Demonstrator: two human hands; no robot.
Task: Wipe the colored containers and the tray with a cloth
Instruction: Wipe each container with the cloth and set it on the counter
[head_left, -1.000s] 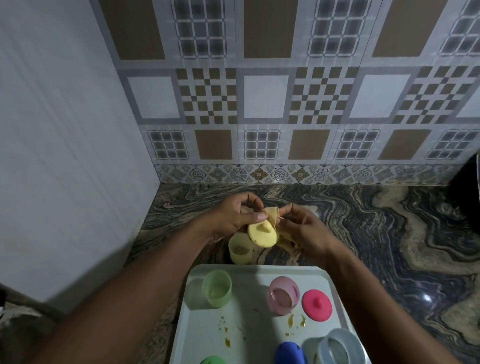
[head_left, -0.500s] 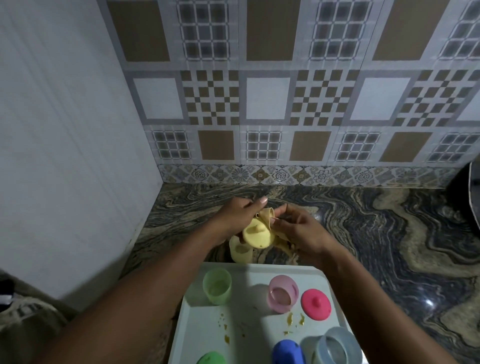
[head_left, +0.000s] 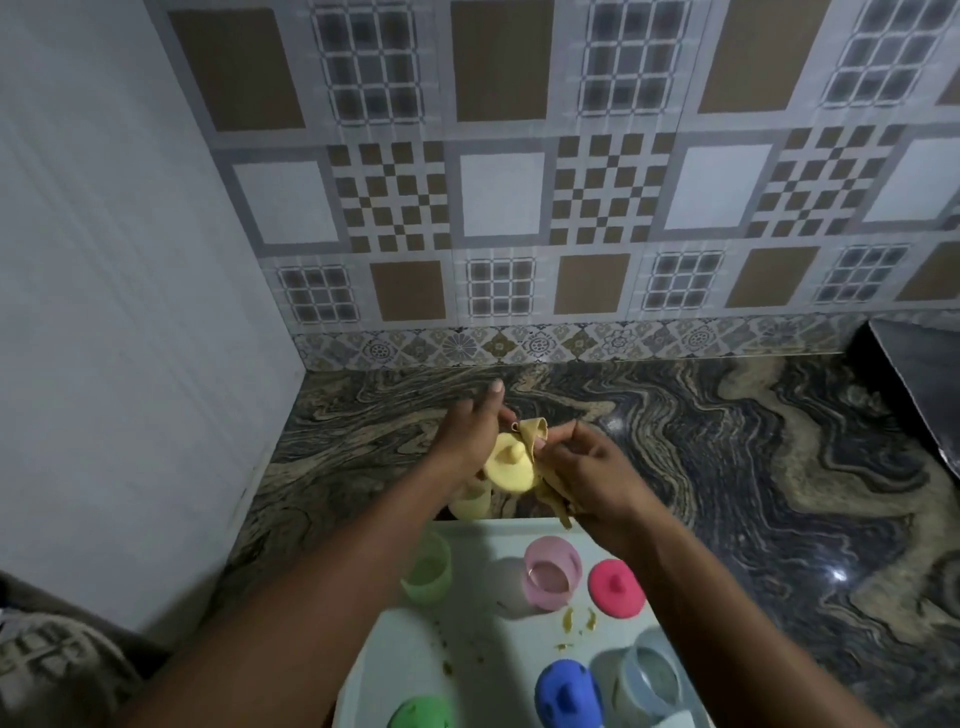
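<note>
My left hand (head_left: 470, 434) holds a yellow lid (head_left: 509, 465) above the counter, its knob facing me. My right hand (head_left: 587, 470) grips a tan cloth (head_left: 535, 434) bunched against the lid's right edge. The yellow container (head_left: 470, 504) stands on the counter under my left wrist, just beyond the white tray (head_left: 483, 613). On the tray stand a green container (head_left: 428, 571), a pink container (head_left: 550, 571), a pink lid (head_left: 615, 587), a blue lid (head_left: 569, 693), a clear bluish container (head_left: 647, 680) and a green lid (head_left: 421, 717). Yellowish crumbs dot the tray.
The dark marbled counter (head_left: 727, 467) runs to a patterned tile wall behind and a plain white wall (head_left: 130, 312) on the left. A dark appliance edge (head_left: 924, 384) sits at the far right.
My hands have shifted slightly with the lid and cloth; the left fingers have straightened over the lid's top and the cloth has moved along its right edge.
</note>
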